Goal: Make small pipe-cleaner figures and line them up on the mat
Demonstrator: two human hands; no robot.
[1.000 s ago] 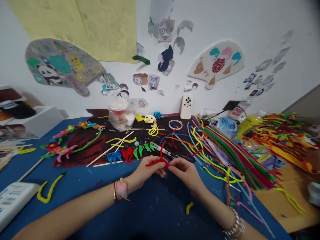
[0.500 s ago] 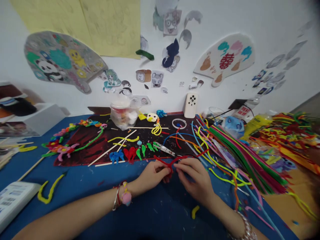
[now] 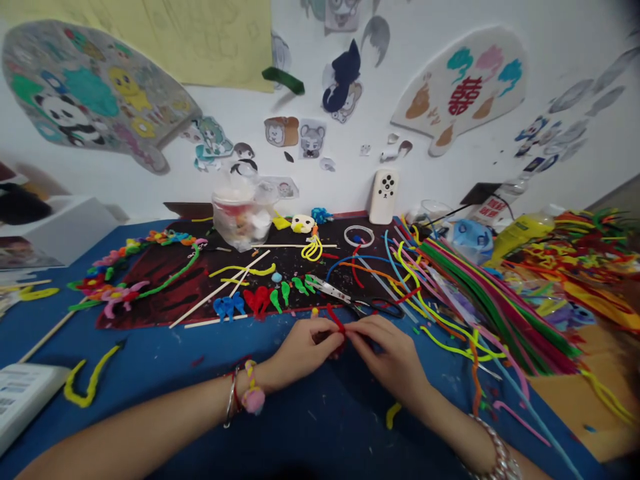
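Observation:
A red pipe cleaner (image 3: 336, 317) is pinched between my two hands, with one end sticking up past the fingertips. My left hand (image 3: 311, 347) is closed on it from the left. From the right, my right hand (image 3: 387, 347) has thumb and fingers together on the same red piece, and the fingertips of both hands nearly touch. Much of the red piece is hidden by the fingers. Just beyond the hands lie scissors (image 3: 345, 295) with dark handles. To their left are small twisted shapes in green (image 3: 280, 297), red (image 3: 257, 301) and blue (image 3: 229, 306).
A bundle of long pipe cleaners (image 3: 500, 307) lies at right, with loose yellow, orange and pink ones beside it. Thin wooden sticks (image 3: 220, 289) rest on the dark mat (image 3: 165, 300). A phone (image 3: 384, 198) leans on the wall. A colourful garland (image 3: 120, 267) lies at left.
My right hand has come closer to my left and now pinches the red pipe cleaner, whose spread-out right arm no longer shows. The view has shifted slightly, uncovering the scissor handles.

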